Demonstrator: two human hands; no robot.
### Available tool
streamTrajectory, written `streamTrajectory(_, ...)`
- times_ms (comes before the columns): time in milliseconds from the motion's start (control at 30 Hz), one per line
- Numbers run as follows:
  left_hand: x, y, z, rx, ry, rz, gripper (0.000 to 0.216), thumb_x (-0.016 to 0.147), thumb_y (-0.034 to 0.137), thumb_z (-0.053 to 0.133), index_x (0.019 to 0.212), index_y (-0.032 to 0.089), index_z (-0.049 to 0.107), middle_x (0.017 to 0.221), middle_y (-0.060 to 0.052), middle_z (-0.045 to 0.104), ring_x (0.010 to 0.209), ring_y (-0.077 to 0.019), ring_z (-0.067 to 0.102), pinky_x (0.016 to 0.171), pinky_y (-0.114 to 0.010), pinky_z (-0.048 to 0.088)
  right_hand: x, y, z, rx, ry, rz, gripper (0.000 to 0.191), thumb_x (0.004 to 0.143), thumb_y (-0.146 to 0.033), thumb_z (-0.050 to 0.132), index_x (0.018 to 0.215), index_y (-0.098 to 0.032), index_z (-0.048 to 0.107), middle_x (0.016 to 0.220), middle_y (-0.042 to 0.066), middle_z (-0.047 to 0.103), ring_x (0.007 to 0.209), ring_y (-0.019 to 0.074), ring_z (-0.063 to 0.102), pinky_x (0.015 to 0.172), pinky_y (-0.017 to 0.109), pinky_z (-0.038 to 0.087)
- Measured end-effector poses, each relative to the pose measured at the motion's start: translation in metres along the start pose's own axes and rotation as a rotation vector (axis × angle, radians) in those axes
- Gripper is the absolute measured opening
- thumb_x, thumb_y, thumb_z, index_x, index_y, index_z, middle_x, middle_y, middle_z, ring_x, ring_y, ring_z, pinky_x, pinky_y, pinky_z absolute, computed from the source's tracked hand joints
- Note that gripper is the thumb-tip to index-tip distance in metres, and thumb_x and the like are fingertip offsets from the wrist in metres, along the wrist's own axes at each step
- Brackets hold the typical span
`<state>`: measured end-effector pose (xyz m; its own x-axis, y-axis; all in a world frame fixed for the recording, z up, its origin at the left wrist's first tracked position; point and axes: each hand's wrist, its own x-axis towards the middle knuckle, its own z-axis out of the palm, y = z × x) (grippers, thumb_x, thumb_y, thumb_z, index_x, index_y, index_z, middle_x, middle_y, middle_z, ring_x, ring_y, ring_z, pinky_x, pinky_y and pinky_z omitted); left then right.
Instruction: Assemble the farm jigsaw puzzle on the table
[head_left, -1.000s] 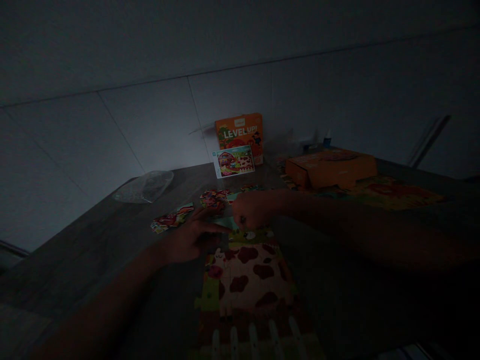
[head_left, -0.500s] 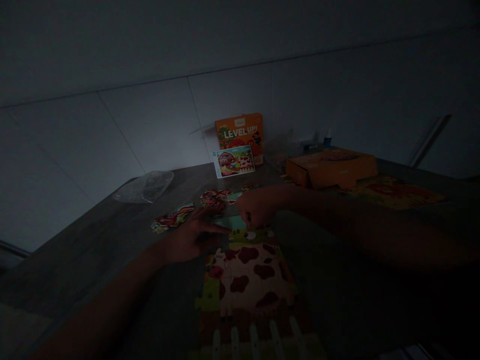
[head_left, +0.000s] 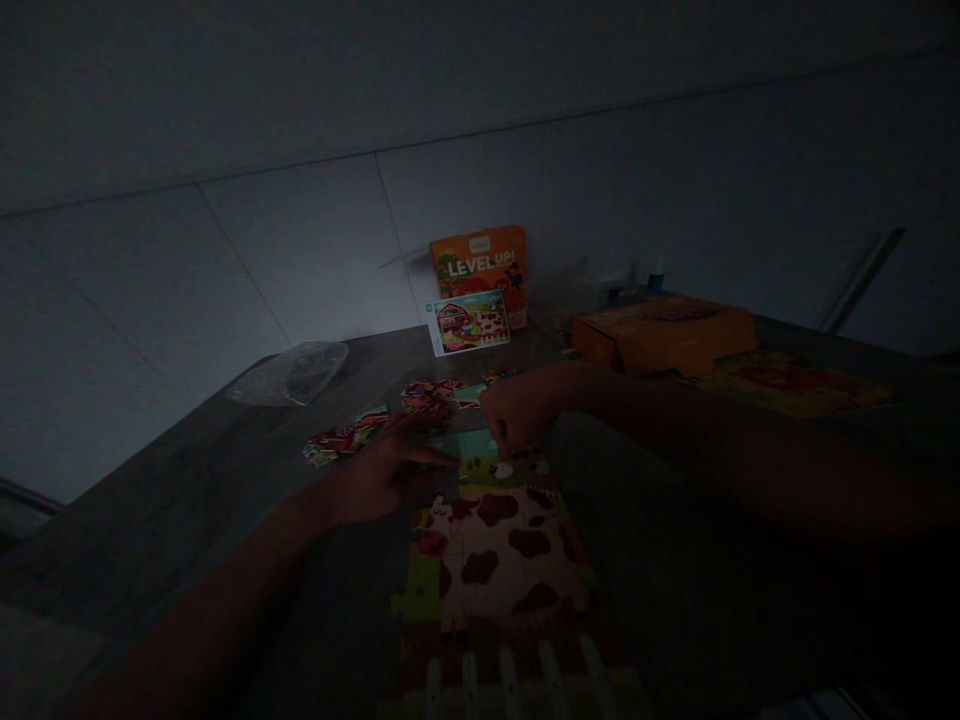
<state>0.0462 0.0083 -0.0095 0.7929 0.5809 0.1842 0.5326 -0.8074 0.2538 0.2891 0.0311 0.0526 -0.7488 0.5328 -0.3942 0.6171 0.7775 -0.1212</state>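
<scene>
The picture is very dark, so I tell only what I can see. My left hand (head_left: 382, 478) lies flat on the table (head_left: 187, 480), the fingers stretched and a little apart, pointing to the right. The fingertips touch the upper left corner of the half-built farm puzzle (head_left: 495, 555), which lies in front of me and shows a spotted cow and a white fence.

My right hand (head_left: 517, 412) is curled into a loose fist with the knuckles up. It is at the far edge of the same puzzle, just above the green strip with a small white sheep. The fingertips point down to this edge, but I cannot tell if a piece is between them. The two hands are near each other, and the far end of the puzzle is between them.

Just beyond my left hand lie loose puzzle pieces (head_left: 345, 438), and a second small heap (head_left: 431, 395) lies left of my right hand. A clear plastic bag (head_left: 289, 372) is further left. At the wall an orange "LEVEL UP!" box (head_left: 480, 262) stands upright, with a picture card (head_left: 467, 322) leaning before it. To the right is a flat orange box (head_left: 664, 335) and beside it another puzzle (head_left: 787, 385).
</scene>
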Motion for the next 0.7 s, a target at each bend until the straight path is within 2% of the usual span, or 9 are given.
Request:
streamTrajectory(133,0.0001,0.0011,-0.0018,-0.001,0.007,-0.018,0.024,0.091,0.023,0.060,0.108,0.032,0.075,0.138,-0.008,0.050,0.131,-0.0286,0.044,0.109,-0.050,0.038,0.0010,0.0017,0.0009,0.035,-0.004,0.006,0.011,0.072,-0.012,0.062,0.065,-0.007,0.069,0.057,-0.001,0.057,0.052,0.0078,0.038,0.054,0.026,0.025)
streamTrajectory(367,-0.0002,0.0022,-0.0033,0.042,0.029,-0.012,0.017,0.088,0.023,0.063,0.094,0.029,0.078,0.136,-0.006,0.052,0.129,-0.0283,0.045,0.109,-0.048,0.038,0.0004,0.0049,0.0019,0.069,0.026,-0.011,0.009,0.070,-0.011,0.063,0.062,-0.009,0.067,0.051,-0.004,0.052,0.050,0.0069,0.036,0.051,0.024,0.023)
streamTrajectory(533,0.0001,0.0021,-0.0068,0.115,0.060,-0.084,0.018,0.087,0.019,0.056,0.089,0.023,0.074,0.130,-0.009,0.054,0.125,-0.0297,0.047,0.105,-0.048,0.040,-0.0004,0.0061,0.0019,0.091,0.012,0.001,0.012,0.070,-0.007,0.064,0.058,-0.010,0.065,0.049,-0.005,0.049,0.049,0.0063,0.034,0.051,0.024,0.023)
streamTrajectory(700,0.0013,-0.0007,-0.0066,0.091,0.040,-0.116,0.016,0.089,0.022,0.052,0.093,0.020,0.067,0.116,-0.009,0.062,0.111,-0.0279,0.055,0.097,-0.046,0.045,-0.0015,0.0034,0.0005,0.064,0.010,0.013,0.010,0.070,-0.006,0.065,0.060,-0.010,0.066,0.052,-0.004,0.052,0.050,0.0066,0.035,0.052,0.024,0.023)
